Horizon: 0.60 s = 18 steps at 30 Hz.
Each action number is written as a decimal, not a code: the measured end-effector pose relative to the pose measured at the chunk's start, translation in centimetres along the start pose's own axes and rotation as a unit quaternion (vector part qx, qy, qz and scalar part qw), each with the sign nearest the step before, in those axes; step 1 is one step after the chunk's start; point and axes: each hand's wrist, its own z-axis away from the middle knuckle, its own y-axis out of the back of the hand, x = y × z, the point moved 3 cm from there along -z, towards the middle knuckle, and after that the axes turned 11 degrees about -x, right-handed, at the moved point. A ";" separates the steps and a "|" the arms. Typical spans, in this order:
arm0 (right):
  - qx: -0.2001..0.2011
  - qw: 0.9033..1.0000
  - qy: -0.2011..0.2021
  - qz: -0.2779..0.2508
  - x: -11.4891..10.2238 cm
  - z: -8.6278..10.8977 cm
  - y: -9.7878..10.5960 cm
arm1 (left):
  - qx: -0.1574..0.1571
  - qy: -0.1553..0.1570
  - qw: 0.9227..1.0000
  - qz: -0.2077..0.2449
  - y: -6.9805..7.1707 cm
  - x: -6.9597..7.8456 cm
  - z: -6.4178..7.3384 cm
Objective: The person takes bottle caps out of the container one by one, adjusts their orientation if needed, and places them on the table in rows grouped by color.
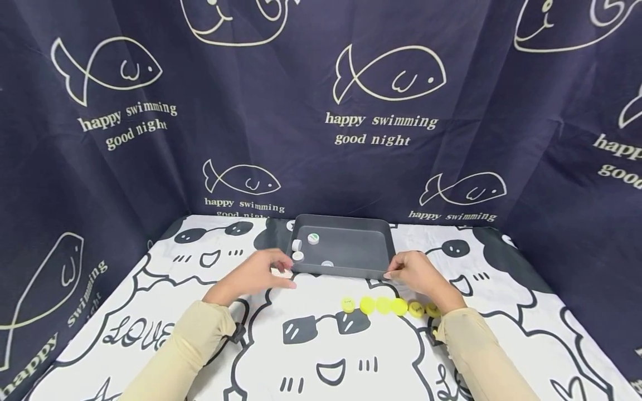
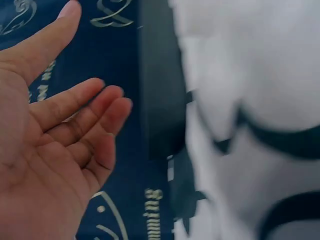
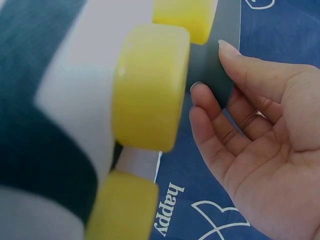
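Observation:
A dark grey rectangular tray [image 1: 351,245] lies near the back of the table, with several small white round caps in it. One cap [image 1: 313,238] has green on its top. My left hand [image 1: 261,272] is at the tray's front left corner, thumb held apart; in the left wrist view its fingers are loosely bent around nothing. At the front right corner my right hand [image 1: 416,273] pinches the tray, the thumb [image 3: 237,60] lying on the wall. Several yellow round caps [image 1: 383,304] form a row in front of the tray, some beside the right wrist.
The white tablecloth [image 1: 261,356] carries black cartoon drawings. A dark blue curtain [image 1: 301,139] with fish drawings and lettering rises right behind the tray and at both sides of the table.

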 end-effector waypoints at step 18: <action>0.005 1.000 0.009 -0.003 0.2 0.0 -0.1 | 0.114 0.009 0.992 0.053 3.4 -1.6 -6.6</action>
